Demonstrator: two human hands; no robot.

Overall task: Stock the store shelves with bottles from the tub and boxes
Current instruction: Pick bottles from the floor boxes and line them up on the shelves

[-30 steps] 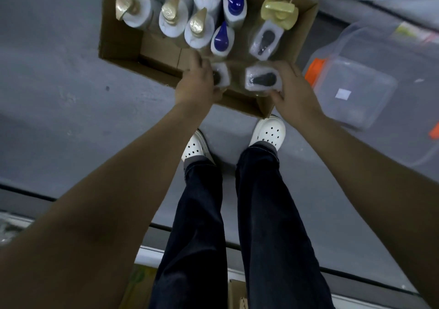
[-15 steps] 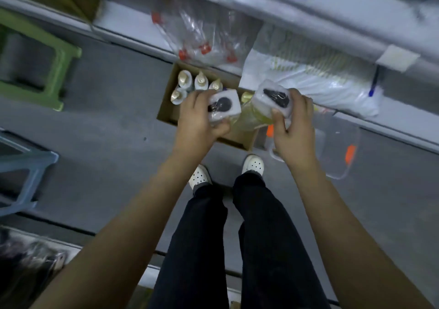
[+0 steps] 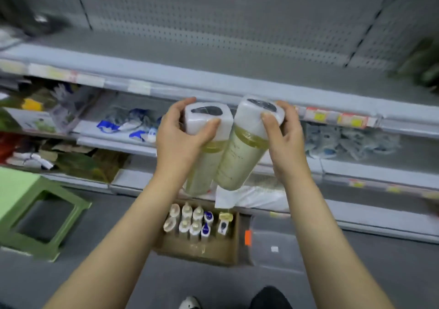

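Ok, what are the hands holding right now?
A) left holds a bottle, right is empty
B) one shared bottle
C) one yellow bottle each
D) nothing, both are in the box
C: the left hand grips the left bottle and the right hand grips the right bottle, each near its wrapped cap, above the cardboard box.

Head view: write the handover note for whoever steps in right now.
Left hand holds the first bottle by its wrapped cap; right hand holds the second bottle likewise, both raised near the upper shelf. Cardboard box on the floor holds the remaining bottles; clear tub sits beside it.
Done: two bottles in hand.
Left: shelve both, likely on that shelf's bare middle, then the box's rest.
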